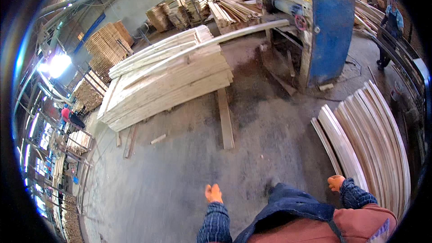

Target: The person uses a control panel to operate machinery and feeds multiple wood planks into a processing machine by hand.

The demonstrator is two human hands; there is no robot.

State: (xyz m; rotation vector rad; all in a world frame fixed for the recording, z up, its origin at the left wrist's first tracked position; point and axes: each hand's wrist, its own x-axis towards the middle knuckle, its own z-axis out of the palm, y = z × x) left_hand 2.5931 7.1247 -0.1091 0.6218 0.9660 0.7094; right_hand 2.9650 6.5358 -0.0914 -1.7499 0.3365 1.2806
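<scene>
My left hand (213,194), in an orange glove, is held out low over the concrete floor. Its thumb and fingers stand slightly apart, and I see nothing in them. On the right, my right hand (335,182), gloved the same way, has its fingers curled in, with nothing visible in its grip. It appears beside the near end of a narrow board (326,145), which lies along the left side of a row of pale boards (371,137). Whether the glove touches that board I cannot tell.
Ahead stands a big stack of planks (166,81), with one long board (216,40) slanting across it into a blue machine (330,36). A timber beam (225,119) sticks out from under the stack. Two people, one far left (67,115), one far right (393,22), are in the distance.
</scene>
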